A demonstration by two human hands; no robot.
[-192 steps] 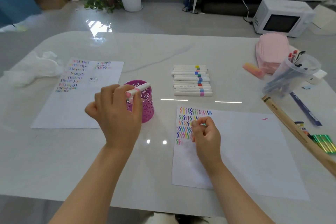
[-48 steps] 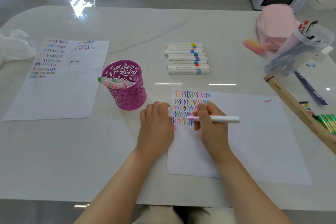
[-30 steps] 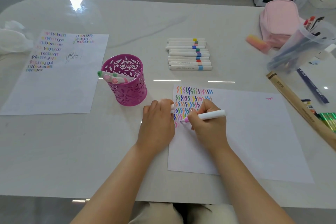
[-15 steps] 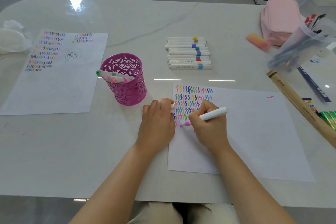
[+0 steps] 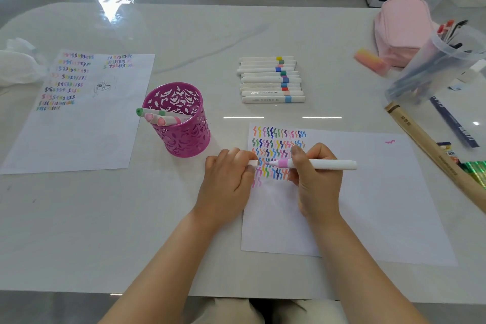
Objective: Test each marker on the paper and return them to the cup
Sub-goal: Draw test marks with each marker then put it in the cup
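Observation:
My right hand [image 5: 317, 181] grips a white marker [image 5: 328, 164] with a pink band, held level over the paper [image 5: 368, 205], its pink tip pointing left. My left hand [image 5: 228, 184] holds the marker's white cap [image 5: 253, 163], whose open end faces the tip a short gap away. Rows of coloured squiggles [image 5: 278, 150] fill the paper's top left corner. The magenta cut-out cup [image 5: 178, 123] stands left of the paper with three markers [image 5: 157, 116] leaning out of it. A row of several capped markers [image 5: 272, 79] lies beyond the paper.
A second scribbled sheet [image 5: 79, 113] lies at the left, with a crumpled white bag [image 5: 15, 66] past it. At the right are a pink pouch [image 5: 402, 29], a pink eraser [image 5: 370, 62], a clear pen tub [image 5: 434, 66], a long brown box [image 5: 434, 155] and a blue ruler [image 5: 455, 123].
My right hand has lifted the marker off the paper and turned it level, bringing its tip toward the cap in my left hand. A new pink squiggle sits in the lowest row.

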